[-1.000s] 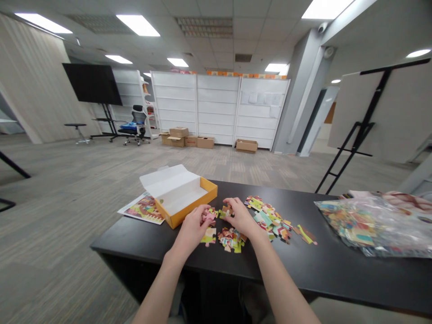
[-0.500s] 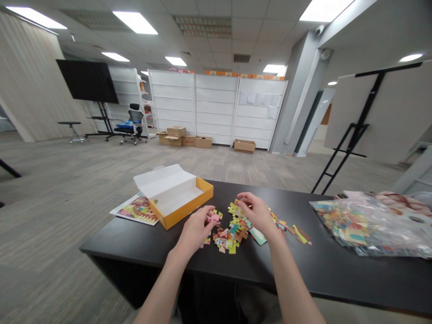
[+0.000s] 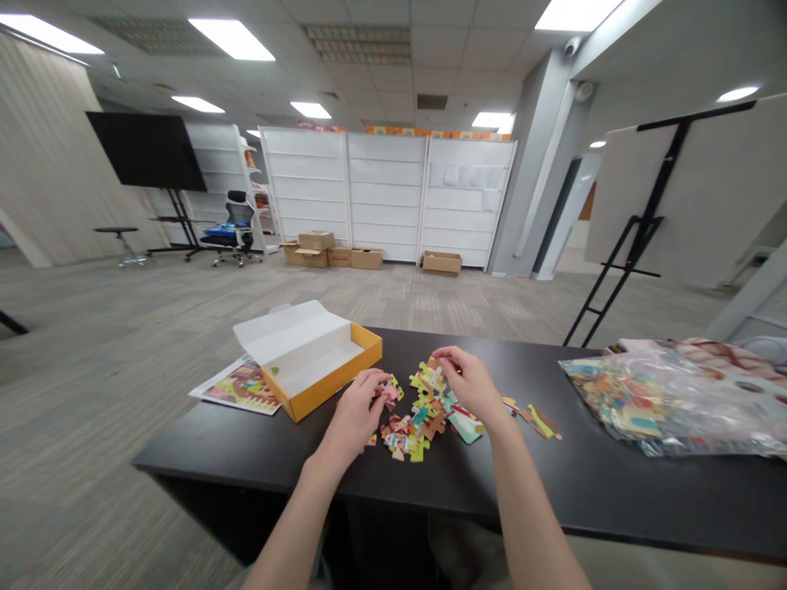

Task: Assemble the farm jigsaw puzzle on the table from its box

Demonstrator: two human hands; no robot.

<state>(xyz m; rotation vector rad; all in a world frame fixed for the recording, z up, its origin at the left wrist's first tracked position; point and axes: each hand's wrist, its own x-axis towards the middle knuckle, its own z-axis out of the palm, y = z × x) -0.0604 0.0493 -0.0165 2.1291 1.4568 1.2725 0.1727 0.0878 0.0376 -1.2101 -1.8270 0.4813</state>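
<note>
My left hand (image 3: 360,410) is closed on pink and green jigsaw puzzle pieces (image 3: 391,392), just right of the orange box. My right hand (image 3: 470,383) bends over the far end of the loose puzzle pile (image 3: 424,401), its fingertips pinched at a brownish jigsaw piece (image 3: 435,363); the fingers partly cover that piece. Nearer to me lies a cluster of pieces (image 3: 402,436) with printed figures. Under my right wrist rests a pale green flat piece (image 3: 467,428), and brown and green pieces (image 3: 542,421) lie farther right.
An orange box (image 3: 335,377) with its white lid folded back stands on the black table (image 3: 276,455). Beside it, a printed picture sheet (image 3: 239,387) overhangs the left edge. On the right lies a clear plastic bag (image 3: 676,401) with colourful contents.
The whole view has shifted slightly, so the table and box appear a little farther left. My right fingertips have drawn closer together at the pile's far end. My left hand keeps its pieces.
</note>
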